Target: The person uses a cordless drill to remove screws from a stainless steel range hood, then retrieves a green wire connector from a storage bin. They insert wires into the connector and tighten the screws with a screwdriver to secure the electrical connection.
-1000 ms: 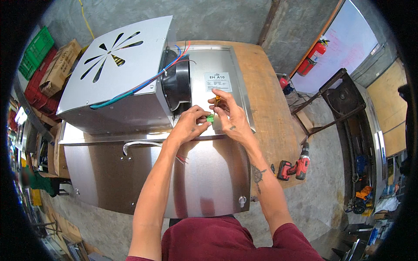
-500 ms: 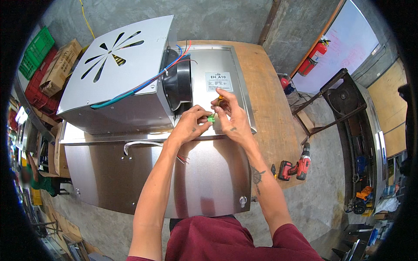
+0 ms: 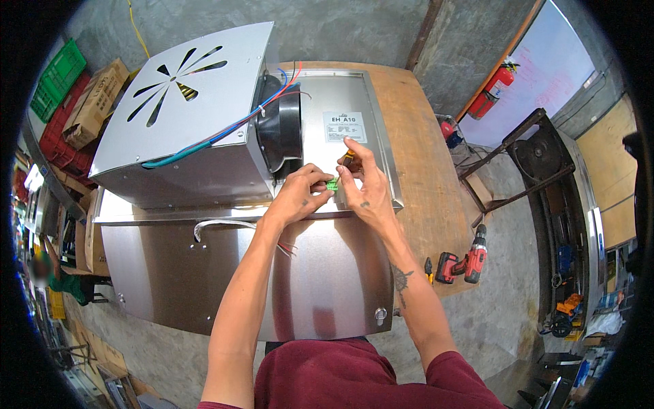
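Left hand (image 3: 300, 194) pinches a small green connector (image 3: 332, 185) between thumb and fingertips, closed on it so the piece stays put just above the flat steel panel. Right hand (image 3: 362, 187) meets it from the other side, fingers curled around a small screwdriver (image 3: 348, 158) with an orange-and-black handle, its lower end by the connector; the tip itself is hidden, so whether it touches cannot be told. Both hands are held close together over the middle of the metal cabinet (image 3: 306, 286), likely because the connector is tiny and needs steadying from two sides. The cabinet is brushed stainless sheet, smooth and reflective, with folded edges and a round lock near the front corner. On its far left part sits a boxy fan housing (image 3: 184, 129), same dull steel, with a star of slots cut in its top face and a round black duct (image 3: 281, 129) on its side. Blue and red wires (image 3: 225, 129) run across the housing toward the hands, and thin red wire ends hang under the left wrist. A white label (image 3: 344, 126) sits flat on the panel just beyond the fingers. The cabinet rests on a wooden counter (image 3: 415, 136), plain worn boards. A red cordless drill (image 3: 470, 259) lies at the right edge, well apart. A red fire extinguisher (image 3: 494, 88) leans by the far wall.
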Motion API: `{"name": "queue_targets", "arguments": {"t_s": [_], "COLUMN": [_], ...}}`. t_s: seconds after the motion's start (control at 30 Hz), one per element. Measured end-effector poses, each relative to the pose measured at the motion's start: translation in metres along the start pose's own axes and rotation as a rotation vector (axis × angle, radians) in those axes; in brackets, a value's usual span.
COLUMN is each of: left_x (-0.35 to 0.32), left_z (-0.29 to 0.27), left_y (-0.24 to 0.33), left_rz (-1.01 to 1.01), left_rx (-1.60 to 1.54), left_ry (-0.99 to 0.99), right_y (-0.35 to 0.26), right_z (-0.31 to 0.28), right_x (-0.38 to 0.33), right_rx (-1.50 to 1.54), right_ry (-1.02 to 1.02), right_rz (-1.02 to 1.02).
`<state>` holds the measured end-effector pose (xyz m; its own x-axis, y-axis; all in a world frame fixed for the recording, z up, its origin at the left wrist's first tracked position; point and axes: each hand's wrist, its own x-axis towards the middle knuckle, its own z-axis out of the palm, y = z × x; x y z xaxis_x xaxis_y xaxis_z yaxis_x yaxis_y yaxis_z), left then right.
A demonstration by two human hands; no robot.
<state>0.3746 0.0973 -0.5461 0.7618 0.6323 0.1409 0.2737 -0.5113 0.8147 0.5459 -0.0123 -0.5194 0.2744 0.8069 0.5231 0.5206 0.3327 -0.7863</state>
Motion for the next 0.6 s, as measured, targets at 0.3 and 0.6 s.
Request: {"name": "queue_targets", "arguments": {"t_s": [0.3,0.6], "left_x": [0.0,-0.004], "left_z": [-0.001,-0.001], "left_y": [0.001,0.006], "left_rz": [0.007,0.013], "left_rx": [0.069,0.007], "left_ry": [0.001,0.013], "right_y": [0.006,0.001], "right_z": [0.01,0.001], "right_x": [-0.001,0.008], "right_rx": [-0.081,0.232], "right_ry": [-0.059,-0.124], "right_rz": [-0.045,0.095]}}
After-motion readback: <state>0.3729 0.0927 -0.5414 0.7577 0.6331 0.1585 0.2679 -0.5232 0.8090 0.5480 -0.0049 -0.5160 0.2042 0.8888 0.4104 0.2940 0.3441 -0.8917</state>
